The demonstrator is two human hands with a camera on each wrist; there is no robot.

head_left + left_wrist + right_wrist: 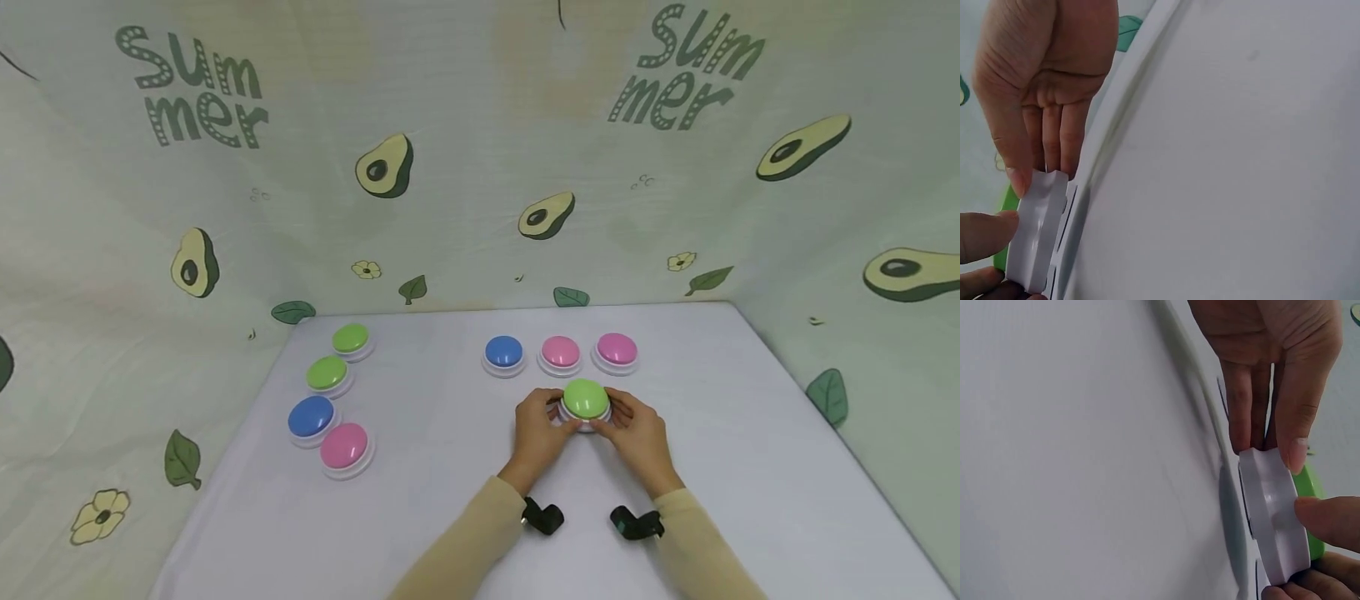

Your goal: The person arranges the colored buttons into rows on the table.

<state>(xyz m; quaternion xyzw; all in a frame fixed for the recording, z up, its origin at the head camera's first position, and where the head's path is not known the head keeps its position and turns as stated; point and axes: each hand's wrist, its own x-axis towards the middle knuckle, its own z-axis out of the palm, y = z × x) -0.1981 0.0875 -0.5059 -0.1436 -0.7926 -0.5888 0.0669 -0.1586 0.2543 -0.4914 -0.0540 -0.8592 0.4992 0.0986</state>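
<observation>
Both hands hold one push button with a green dome point(586, 398) and a white round base point(1275, 515). The left hand point(542, 433) grips its left side, and the right hand point(637, 433) grips its right side. In the left wrist view, the left thumb point(1016, 169) lies at the near edge with fingers behind. The right thumb point(988, 236) presses beside it. A shadow lies on the table under the base. Just behind stand a blue button point(504, 352), a pink button point(560, 352) and a magenta button point(617, 350).
On the left of the white table point(435, 500) are two green buttons, one farther back point(350, 338) and one nearer point(327, 373), then a blue button point(311, 417) and a pink button point(345, 447). A patterned cloth point(465, 100) hangs behind. Black wrist cameras point(546, 517) sit at both cuffs.
</observation>
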